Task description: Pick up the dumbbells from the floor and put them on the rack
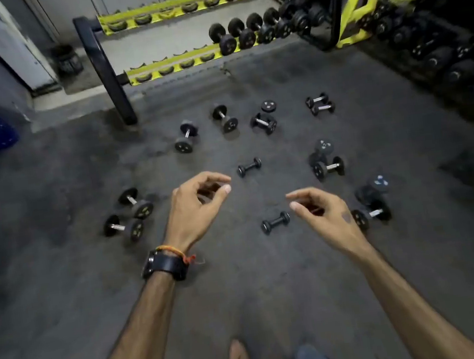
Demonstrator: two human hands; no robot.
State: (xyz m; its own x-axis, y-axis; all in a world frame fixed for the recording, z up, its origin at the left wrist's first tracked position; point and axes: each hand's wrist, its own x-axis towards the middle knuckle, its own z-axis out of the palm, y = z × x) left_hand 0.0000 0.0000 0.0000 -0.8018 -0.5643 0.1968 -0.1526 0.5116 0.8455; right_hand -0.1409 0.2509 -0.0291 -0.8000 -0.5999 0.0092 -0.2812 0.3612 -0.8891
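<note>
Both hands are held out empty above the floor, the left hand (pixel 196 206) and right hand (pixel 322 213) with fingers loosely curled and apart. Small black rubber-ended dumbbells (pixel 275 222) are scattered across the dark grey rubber floor (pixel 64 290), well apart from the yellow-and-black steel rack (pixel 174 64) beyond, which is partly filled. A heavy dumbbell gripped off-centre could tip and be dropped. No writing can be read.
</note>
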